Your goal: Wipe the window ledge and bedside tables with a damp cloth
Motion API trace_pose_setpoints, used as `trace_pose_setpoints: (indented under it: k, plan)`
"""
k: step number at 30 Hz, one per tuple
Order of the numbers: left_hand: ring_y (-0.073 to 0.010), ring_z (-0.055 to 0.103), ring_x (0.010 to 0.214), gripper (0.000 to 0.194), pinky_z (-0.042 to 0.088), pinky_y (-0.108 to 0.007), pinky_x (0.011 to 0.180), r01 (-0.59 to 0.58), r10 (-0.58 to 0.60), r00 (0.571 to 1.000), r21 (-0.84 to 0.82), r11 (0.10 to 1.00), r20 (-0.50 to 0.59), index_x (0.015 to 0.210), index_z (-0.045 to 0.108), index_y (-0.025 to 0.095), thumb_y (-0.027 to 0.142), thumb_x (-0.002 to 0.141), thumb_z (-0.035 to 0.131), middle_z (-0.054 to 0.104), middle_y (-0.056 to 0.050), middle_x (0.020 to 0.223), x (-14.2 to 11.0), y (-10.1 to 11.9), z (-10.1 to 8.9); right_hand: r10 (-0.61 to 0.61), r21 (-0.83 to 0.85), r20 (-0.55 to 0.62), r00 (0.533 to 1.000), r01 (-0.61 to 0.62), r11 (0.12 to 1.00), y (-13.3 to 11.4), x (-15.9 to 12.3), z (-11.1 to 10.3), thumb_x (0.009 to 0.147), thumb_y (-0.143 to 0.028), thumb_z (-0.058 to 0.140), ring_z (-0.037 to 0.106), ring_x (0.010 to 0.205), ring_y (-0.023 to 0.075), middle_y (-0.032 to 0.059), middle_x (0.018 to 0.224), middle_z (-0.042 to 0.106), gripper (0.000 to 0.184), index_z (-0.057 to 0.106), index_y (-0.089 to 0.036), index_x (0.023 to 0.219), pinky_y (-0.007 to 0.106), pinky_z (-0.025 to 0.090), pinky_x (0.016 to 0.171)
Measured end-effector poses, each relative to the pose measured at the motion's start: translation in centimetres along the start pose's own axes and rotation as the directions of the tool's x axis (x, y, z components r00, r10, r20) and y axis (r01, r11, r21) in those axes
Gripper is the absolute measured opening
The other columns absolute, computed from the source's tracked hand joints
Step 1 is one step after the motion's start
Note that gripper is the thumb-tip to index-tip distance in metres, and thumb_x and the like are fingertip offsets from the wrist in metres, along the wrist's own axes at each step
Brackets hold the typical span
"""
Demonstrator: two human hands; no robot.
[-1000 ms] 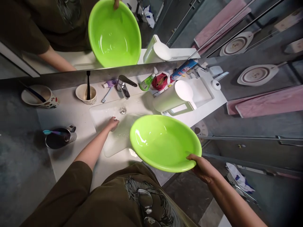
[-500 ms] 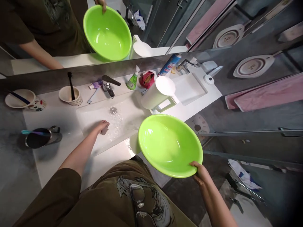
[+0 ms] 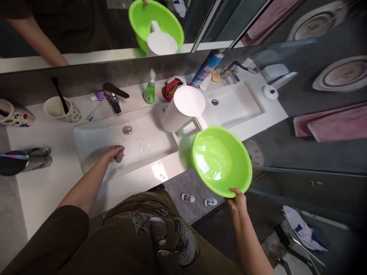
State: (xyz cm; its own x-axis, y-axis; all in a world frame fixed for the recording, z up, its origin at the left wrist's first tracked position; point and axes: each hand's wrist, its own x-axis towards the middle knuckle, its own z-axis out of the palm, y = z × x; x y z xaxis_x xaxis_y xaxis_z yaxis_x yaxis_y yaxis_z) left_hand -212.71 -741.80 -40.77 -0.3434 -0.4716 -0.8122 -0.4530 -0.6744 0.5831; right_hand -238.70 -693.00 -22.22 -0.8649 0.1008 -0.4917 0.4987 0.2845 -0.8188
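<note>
Green and glossy, the wide basin (image 3: 222, 162) is held up at the front edge of the white counter (image 3: 54, 191), tilted so that its inside shows. The right hand (image 3: 236, 200) grips it by the near rim: the thumb lies over the edge and the other fingers are out of sight beneath, closed firmly on it. Bright reflections shine inside the basin; whether water lies in it is hard to tell.

The left hand (image 3: 115, 153) is over the nearer sink (image 3: 96, 135), just in front of the drain (image 3: 127, 130), its fingers loosely curled. I cannot tell whether they have hold of anything. A small patch of water (image 3: 143, 147) lies on the sink floor to the right of this hand, and drops dot the counter's front edge.

Behind the drain stands a tap (image 3: 114, 97), with a purple tube (image 3: 99, 95) and a toothbrush (image 3: 96, 110) beside it. Farther left is a patterned cup (image 3: 75, 114) with a black toothbrush (image 3: 59, 93) leaning in it. At the sink's right end stands a white pitcher (image 3: 183, 107), its handle close to the basin's far rim. Behind the pitcher are a green spray bottle (image 3: 149, 93), a red pouch (image 3: 172, 89) and a slanting blue container (image 3: 207, 68). Beyond lies a second sink (image 3: 246, 99). A pink towel (image 3: 341, 124) hangs at the far right.
</note>
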Motion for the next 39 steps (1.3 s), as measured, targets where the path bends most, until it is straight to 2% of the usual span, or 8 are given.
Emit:
trace_pose_setpoints:
  k: [9, 12, 16, 19, 24, 28, 34, 39]
  plan:
    - [-0.0110, 0.055, 0.050, 0.029, 0.053, -0.029, 0.061, -0.008, 0.007, 1.000, -0.061, 0.998, -0.030, 0.077, 0.052, 0.017, 0.036, 0.071, 0.073, 0.056, 0.003, 0.059, -0.6, 0.3, 1.4, 0.022, 0.001, -0.243, 0.970, -0.023, 1.000, -3.5, 2.9, 7.0, 0.070, -0.025, 0.059, 0.070, 0.087, 0.0164, 0.0009, 0.089, 0.070, 0.022, 0.052, -0.025, 0.090, 0.026, 0.061, 0.068]
    - [-0.0103, 0.055, 0.050, 0.029, 0.053, -0.029, 0.061, -0.027, 0.023, 0.999, -0.100, 0.995, -0.041, 0.079, 0.051, 0.017, 0.036, 0.072, 0.073, 0.055, 0.004, 0.060, -1.1, 0.5, 1.5, -0.479, -0.480, -0.507, 0.717, 0.226, 0.848, -4.5, 0.1, 9.8, 0.075, -0.035, 0.063, 0.058, 0.121, 0.0262, 0.0144, 0.127, 0.059, 0.043, 0.050, -0.024, 0.115, 0.042, 0.056, 0.094]
    - [-0.0116, 0.057, 0.052, 0.027, 0.051, -0.027, 0.059, -0.046, 0.042, 0.999, -0.167, 0.985, -0.025, 0.083, 0.052, 0.017, 0.036, 0.075, 0.069, 0.056, 0.003, 0.062, -2.2, 1.2, 2.2, -0.873, -0.722, -0.029, 0.487, 0.594, 0.355, -6.9, -3.6, 15.9, 0.080, -0.039, 0.064, 0.041, 0.138, 0.0288, 0.0220, 0.144, 0.042, 0.074, 0.031, -0.016, 0.142, 0.043, 0.043, 0.110]
    - [-0.0129, 0.059, 0.055, 0.023, 0.052, -0.027, 0.058, -0.065, 0.068, 0.998, -0.216, 0.974, 0.006, 0.086, 0.052, 0.017, 0.035, 0.078, 0.065, 0.056, 0.002, 0.065, -3.2, 2.3, 3.4, -0.842, -0.456, 0.203, 0.500, 0.809, 0.371, -8.6, -3.7, 21.1, 0.081, -0.047, 0.061, 0.046, 0.134, 0.0264, 0.0209, 0.143, 0.044, 0.083, 0.023, -0.013, 0.146, 0.041, 0.042, 0.108]
    - [-0.0110, 0.061, 0.069, 0.028, 0.055, -0.027, 0.068, -0.180, 0.208, 0.976, -0.305, 0.935, 0.063, 0.106, 0.056, 0.018, 0.030, 0.081, 0.060, 0.062, -0.001, 0.089, -5.9, 5.0, 6.8, -0.688, -0.189, 0.176, 0.704, 0.711, 0.678, -8.8, -0.9, 26.1, 0.085, -0.059, 0.038, 0.064, 0.079, 0.0202, 0.0107, 0.083, 0.065, 0.053, 0.058, -0.012, 0.098, 0.033, 0.052, 0.075]
    - [-0.0158, 0.062, 0.088, 0.051, 0.056, -0.031, 0.077, -0.343, 0.440, 0.865, -0.359, 0.868, 0.239, 0.123, 0.057, 0.019, 0.026, 0.074, 0.069, 0.062, -0.008, 0.117, -9.7, 7.6, 10.5, -0.751, -0.127, 0.188, 0.634, 0.773, 0.621, -9.7, -0.8, 27.0, 0.078, -0.069, 0.041, 0.050, 0.054, 0.0141, -0.0010, 0.054, 0.048, 0.051, 0.048, -0.020, 0.064, 0.028, 0.044, 0.057]
    - [-0.0172, 0.064, 0.092, 0.061, 0.055, -0.032, 0.082, -0.209, 0.452, 0.797, -0.518, 0.829, 0.400, 0.128, 0.053, 0.023, 0.018, 0.071, 0.073, 0.065, -0.006, 0.111, -14.2, 8.6, 13.5, -0.810, -0.274, 0.493, 0.318, 0.940, 0.202, -15.3, -4.4, 28.5, 0.079, -0.070, 0.037, 0.043, 0.050, 0.0124, -0.0027, 0.051, 0.043, 0.053, 0.048, -0.021, 0.062, 0.025, 0.034, 0.054]
    - [-0.0151, 0.063, 0.067, 0.022, 0.056, -0.031, 0.066, 0.074, 0.320, 0.779, -0.585, 0.807, 0.539, 0.094, 0.062, 0.013, 0.018, 0.074, 0.068, 0.066, -0.005, 0.079, -14.6, 5.7, 12.9, -0.519, -0.317, 0.848, 0.110, 0.889, -0.330, -17.3, -8.4, 31.7, 0.081, -0.061, 0.040, 0.054, 0.058, 0.0182, 0.0033, 0.055, 0.055, 0.048, 0.059, -0.018, 0.072, 0.026, 0.033, 0.057]
